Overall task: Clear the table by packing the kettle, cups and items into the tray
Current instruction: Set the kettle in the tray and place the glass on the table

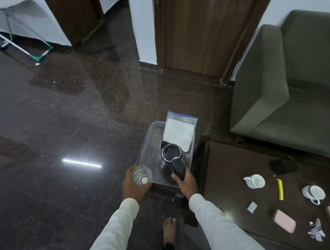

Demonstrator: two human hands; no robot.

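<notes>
Our right hand point(187, 182) grips the kettle point(170, 163) handle in the tray point(146, 144); our left hand point(133, 184), nearer, wraps a bottle point(141, 175) at the tray's seven o'clock corner, open tray floor at twelve.

Tray's point(143, 159) left half free; kettle point(170, 162) fills right.

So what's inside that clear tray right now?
The tray holds the kettle, gripped by the right hand, and a zip bag leaning behind it. The tray floor beneath them is hidden.
</notes>
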